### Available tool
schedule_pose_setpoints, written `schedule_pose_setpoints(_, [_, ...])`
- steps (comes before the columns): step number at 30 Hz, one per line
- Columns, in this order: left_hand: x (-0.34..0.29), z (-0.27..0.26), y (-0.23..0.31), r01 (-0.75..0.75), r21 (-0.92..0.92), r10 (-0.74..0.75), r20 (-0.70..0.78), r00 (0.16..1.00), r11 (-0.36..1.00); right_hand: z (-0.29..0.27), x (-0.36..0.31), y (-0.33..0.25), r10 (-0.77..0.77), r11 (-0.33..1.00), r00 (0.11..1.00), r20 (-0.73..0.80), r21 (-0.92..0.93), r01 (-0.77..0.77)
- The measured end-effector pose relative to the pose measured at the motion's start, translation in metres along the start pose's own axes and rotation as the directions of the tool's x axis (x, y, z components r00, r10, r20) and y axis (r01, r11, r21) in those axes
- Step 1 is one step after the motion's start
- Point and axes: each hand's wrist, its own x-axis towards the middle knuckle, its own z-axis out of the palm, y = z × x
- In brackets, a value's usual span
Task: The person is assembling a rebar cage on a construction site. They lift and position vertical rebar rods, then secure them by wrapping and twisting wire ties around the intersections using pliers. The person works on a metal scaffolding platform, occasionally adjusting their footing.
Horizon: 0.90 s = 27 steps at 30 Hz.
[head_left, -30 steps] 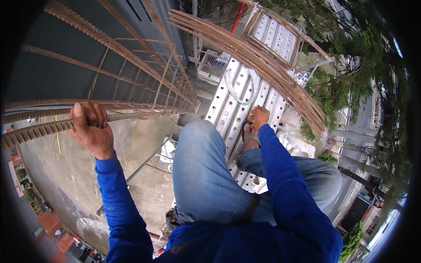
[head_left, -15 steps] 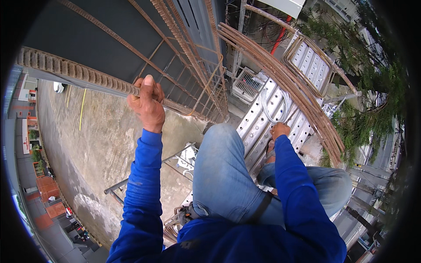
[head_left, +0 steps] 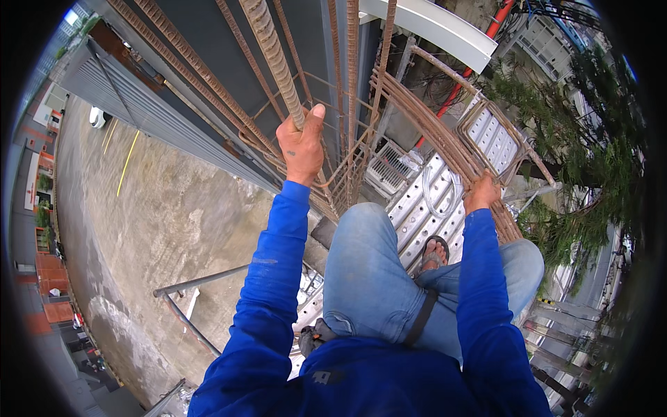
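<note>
At the rebar cage [head_left: 352, 76] beside perforated scaffold planks [head_left: 410, 215], I have the left hand [head_left: 301, 153] clamping its fingers round an upright ribbed bar [head_left: 266, 38], the right hand [head_left: 482, 192] at the rod bundle [head_left: 429, 131], grip unclear, fitted stirrups [head_left: 344, 164] seemingly done, loose stirrups [head_left: 506, 126] left.

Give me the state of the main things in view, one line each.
Left hand: curled around ridged bar
Ridged bar: rusty, gripped
Right hand: on rod bundle, grip unclear
Rod bundle: rusty, lying together
Wire: coiled, lying on perforated planks
Perforated planks: side by side
Rectangular frames: rusty, overlapping
Foot: sandalled, on the planks
</note>
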Motion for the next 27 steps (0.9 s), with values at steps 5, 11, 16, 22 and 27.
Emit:
schedule_pose_setpoints(5, [-0.006, -0.002, 0.007, 0.066, 0.129, -0.057, -0.074, 0.996, 0.989, 0.054, -0.136, -0.074, 0.052, 0.978, 0.967, 0.249, 0.184, -0.100])
schedule_pose_setpoints(11, [-0.067, 0.000, 0.006, -0.034, 0.228, 0.092, -0.250, 0.964, 0.973, 0.032, -0.194, -0.085, 0.184, 0.897, 0.864, 0.469, 0.280, -0.343])
schedule_pose_setpoints(16, [-0.139, 0.027, 0.031, 0.305, -0.082, -0.275, 0.263, 0.925, 0.949, 0.028, -0.225, -0.097, 0.215, 0.921, 0.788, 0.577, 0.149, -0.360])
schedule_pose_setpoints(22, [-0.111, 0.071, 0.069, 0.633, -0.556, -0.307, 0.570, 0.762, 0.539, 0.005, -0.245, -0.104, 0.360, 0.910, 0.636, 0.682, -0.106, -0.401])
schedule_pose_setpoints(27, [-0.112, 0.070, 0.055, 0.666, -0.423, -0.473, 0.479, 0.740, 0.614, -0.006, -0.243, -0.115, 0.481, 0.858, 0.509, 0.714, -0.263, -0.441])
